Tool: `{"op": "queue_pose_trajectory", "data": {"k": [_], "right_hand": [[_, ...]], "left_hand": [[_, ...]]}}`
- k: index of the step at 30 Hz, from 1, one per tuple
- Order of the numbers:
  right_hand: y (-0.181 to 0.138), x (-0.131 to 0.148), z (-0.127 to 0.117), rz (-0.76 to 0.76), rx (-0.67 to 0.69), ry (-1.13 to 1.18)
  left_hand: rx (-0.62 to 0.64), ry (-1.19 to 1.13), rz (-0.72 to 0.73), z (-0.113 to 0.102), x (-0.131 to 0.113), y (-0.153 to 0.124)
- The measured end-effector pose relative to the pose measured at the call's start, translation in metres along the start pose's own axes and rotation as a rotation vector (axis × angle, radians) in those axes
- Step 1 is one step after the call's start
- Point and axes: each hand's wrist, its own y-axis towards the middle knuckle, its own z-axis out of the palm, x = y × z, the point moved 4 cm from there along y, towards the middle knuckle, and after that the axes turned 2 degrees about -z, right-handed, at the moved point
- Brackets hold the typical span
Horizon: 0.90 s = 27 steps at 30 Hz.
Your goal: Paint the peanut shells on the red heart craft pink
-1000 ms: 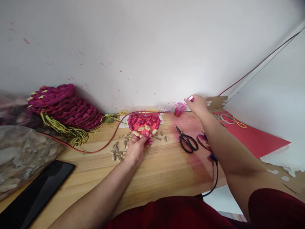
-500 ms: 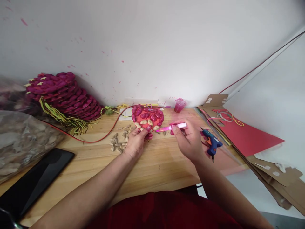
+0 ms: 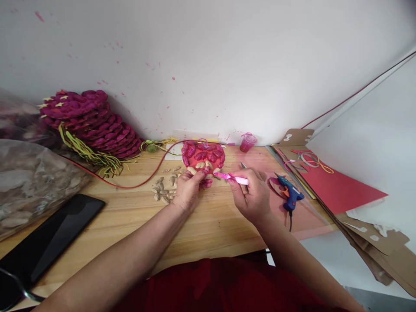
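A red heart-shaped piece [image 3: 203,157] covered with pink-painted and plain peanut shells lies on the wooden table [image 3: 214,221]. My left hand [image 3: 189,190] grips its near edge, fingers closed on it. My right hand [image 3: 252,195] is closed on a pink-handled brush [image 3: 231,177], whose tip points at the heart's right lower edge. Loose peanut shells [image 3: 164,189] lie just left of my left hand. A small cup of pink paint [image 3: 247,142] stands by the wall behind.
A stack of finished pink shell pieces [image 3: 94,125] sits at the back left, with a red cord [image 3: 136,182] running past. A blue glue gun [image 3: 290,193], scissors tip [image 3: 243,165], red paper [image 3: 338,184], cardboard [image 3: 373,242], a black tablet [image 3: 48,247] and a bag of shells [image 3: 29,186] lie around.
My right hand came back from the paint cup with the brush and brought its tip to the heart. My left hand kept hold of the heart.
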Motion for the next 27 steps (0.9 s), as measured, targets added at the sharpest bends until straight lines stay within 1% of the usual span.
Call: {"op": "queue_pose_trajectory", "data": {"k": [6,9,13,19,24,27], "right_hand": [[-0.008,0.000,0.002,-0.030,0.027,-0.034],[-0.010,0.000,0.001,-0.027,0.016,-0.035],[-0.011,0.002,-0.001,-0.033,-0.016,-0.013],[-0.012,0.001,0.004,-0.027,-0.001,-0.006],[-0.011,-0.002,-0.002,-0.033,-0.040,-0.062],[-0.009,-0.002,-0.004,-0.021,-0.062,-0.049]], "left_hand": [[-0.036,0.117,0.020,-0.004,0.005,0.003],[-0.052,0.139,0.024,-0.006,0.006,0.004],[-0.070,0.123,0.027,-0.007,0.005,0.004],[-0.059,0.101,0.021,-0.004,0.003,0.001],[-0.075,0.053,-0.019,-0.004,0.002,0.002],[-0.070,0.024,-0.037,-0.004,0.002,0.002]]}}
